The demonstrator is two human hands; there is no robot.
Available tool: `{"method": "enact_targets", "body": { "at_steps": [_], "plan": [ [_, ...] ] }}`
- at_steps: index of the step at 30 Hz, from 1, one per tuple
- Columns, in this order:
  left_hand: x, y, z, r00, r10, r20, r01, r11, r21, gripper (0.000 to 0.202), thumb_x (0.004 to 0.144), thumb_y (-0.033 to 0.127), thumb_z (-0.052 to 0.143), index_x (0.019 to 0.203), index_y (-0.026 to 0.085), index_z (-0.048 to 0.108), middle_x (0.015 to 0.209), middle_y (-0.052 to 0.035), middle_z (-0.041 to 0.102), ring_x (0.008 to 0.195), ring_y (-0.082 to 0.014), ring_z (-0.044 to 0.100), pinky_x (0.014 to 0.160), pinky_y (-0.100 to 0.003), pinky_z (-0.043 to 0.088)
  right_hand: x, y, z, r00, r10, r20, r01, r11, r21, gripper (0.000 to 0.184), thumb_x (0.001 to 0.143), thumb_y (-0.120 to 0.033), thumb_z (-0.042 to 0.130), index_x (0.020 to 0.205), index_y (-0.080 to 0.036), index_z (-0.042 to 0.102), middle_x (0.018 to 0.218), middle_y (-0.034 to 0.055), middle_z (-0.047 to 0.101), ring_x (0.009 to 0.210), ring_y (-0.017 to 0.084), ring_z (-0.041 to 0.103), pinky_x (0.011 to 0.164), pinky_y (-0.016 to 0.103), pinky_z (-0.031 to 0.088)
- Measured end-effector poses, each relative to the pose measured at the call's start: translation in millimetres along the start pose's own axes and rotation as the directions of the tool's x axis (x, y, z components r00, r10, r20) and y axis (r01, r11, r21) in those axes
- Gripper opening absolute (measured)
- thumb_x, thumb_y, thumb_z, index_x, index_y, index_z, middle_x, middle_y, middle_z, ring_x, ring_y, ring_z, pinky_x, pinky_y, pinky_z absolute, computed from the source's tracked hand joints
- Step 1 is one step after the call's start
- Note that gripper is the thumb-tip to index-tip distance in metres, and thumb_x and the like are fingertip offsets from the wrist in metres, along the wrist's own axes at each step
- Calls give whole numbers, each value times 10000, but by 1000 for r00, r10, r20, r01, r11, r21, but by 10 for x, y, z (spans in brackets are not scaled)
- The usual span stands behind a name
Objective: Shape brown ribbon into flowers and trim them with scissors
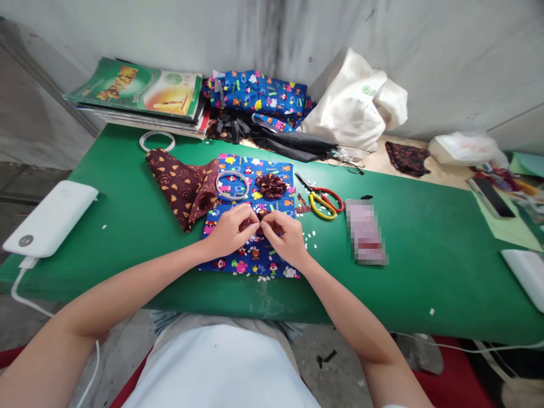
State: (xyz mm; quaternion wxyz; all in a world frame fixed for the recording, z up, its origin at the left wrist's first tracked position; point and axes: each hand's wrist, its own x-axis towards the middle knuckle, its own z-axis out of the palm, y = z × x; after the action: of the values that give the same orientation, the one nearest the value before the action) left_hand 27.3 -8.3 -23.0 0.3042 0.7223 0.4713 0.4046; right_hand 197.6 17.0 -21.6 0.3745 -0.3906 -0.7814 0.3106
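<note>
While left hand (229, 229) and right hand (287, 235) pinch one brown scrap (263, 215) | one rosette (271, 185)

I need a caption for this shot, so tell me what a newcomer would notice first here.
First the two hands, left hand and right hand, pinching a small brown fabric piece over the bright blue cartoon-print cloth in the middle of the green table. Just beyond them on that cloth lie a brown fabric flower and a white ring, with red-and-yellow scissors to the right.
</note>
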Motion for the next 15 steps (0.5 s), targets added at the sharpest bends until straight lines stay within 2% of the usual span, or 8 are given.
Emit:
{"method": "enact_targets", "body": {
  "at_steps": [5, 11, 13, 15],
  "plan": [
    [-10, 35, -2, 995, 98, 34, -100, 992, 70, 108, 876, 152, 480, 774, 171, 511, 724, 13, 505, 656, -107, 463, 597, -255, 356, -28, -2, -11, 987, -160, -8, 159, 982, -98, 149, 846, -176, 540, 700, -199, 524, 633, -19, 544, 523, 92, 466, 510, 232, 391],
    [-10, 41, -44, 996, 76, 56, -83, 989, 121, 113, 847, 156, 443, 744, 183, 481, 750, -5, 533, 710, -137, 475, 677, -294, 401, 57, 59, -162, 964, -257, 69, 262, 962, -81, 155, 904, -236, 490, 794, -199, 593, 750, 28, 641, 677, 133, 588, 624, 261, 463],
    [-2, 36, -69, 996, 77, 55, -86, 982, 171, 121, 803, 134, 436, 694, 184, 454, 740, -13, 527, 725, -150, 459, 700, -312, 400, 130, 113, -278, 968, -251, -8, 248, 960, -129, 186, 920, -247, 457, 812, -205, 602, 765, 28, 656, 704, 141, 604, 652, 272, 468],
    [6, 29, -92, 995, 69, 75, -86, 962, 260, 118, 762, 124, 443, 659, 181, 441, 745, -26, 528, 752, -167, 446, 723, -331, 395, 208, 217, -418, 975, -180, -129, 143, 957, -254, 202, 916, -279, 457, 792, -205, 599, 728, 22, 635, 664, 144, 584, 631, 278, 450]
  ]
}}
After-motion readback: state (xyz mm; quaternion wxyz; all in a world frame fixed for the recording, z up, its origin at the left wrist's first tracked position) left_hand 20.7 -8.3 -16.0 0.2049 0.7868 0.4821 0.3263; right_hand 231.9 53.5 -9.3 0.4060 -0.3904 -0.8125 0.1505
